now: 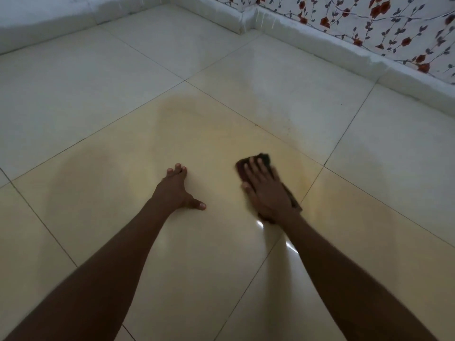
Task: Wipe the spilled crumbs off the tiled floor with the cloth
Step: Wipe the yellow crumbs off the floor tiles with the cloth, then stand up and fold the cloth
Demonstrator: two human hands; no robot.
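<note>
My right hand (264, 190) lies flat with straight fingers on a dark brown cloth (263, 159), pressing it onto the cream tiled floor (209, 242). The cloth shows beyond my fingertips and along the hand's right side; the rest is hidden under the palm. My left hand (176, 190) rests on the floor to the left of the cloth, fingers bent at the tips and thumb spread out, holding nothing. A few tiny dark specks (286, 127) lie on the tile beyond the cloth.
A white skirting (320, 43) runs along the back and right of the floor, with a corner jutting out at the top middle. Above it on the right is a wall covering with red flowers (384, 25). Dark grout lines cross the floor diagonally.
</note>
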